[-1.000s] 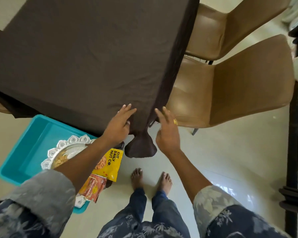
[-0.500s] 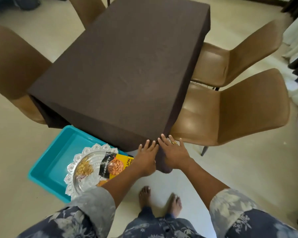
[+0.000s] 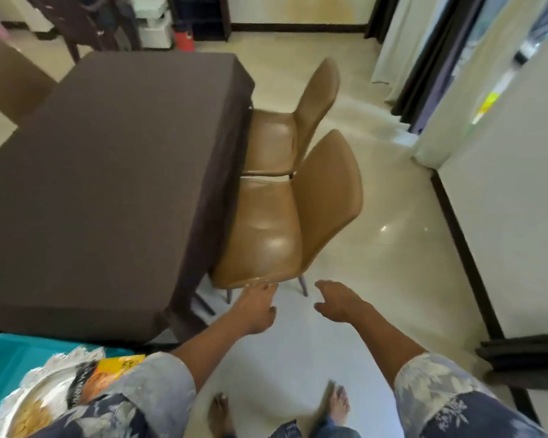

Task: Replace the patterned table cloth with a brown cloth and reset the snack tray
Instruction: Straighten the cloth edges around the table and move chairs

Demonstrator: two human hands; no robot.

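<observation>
L hand [image 3: 254,306] loose, empty, just beside chair [image 3: 266,235] edge; R hand [image 3: 338,302] relaxed, half-curled, empty; both arms outstretched over floor [image 3: 377,279].

- Table cloth [image 3: 108,184]: plain dark brown, no pattern.
- Near chair [image 3: 266,229] and far chair [image 3: 272,137]: tan brown, plain, glossy.
- Tub [image 3: 4,361]: teal.
- Snack tray [image 3: 38,377]: silver, with a scalloped embossed rim.
- Snack packet [image 3: 121,363]: yellow, with a black band and an orange patch.
- Left sleeve [image 3: 159,384] and right sleeve [image 3: 440,393]: navy with a pale grey floral print, lighter grey at the cuffs.
- Floor [image 3: 377,263]: cream. Skirting [image 3: 456,235]: dark brown.
</observation>
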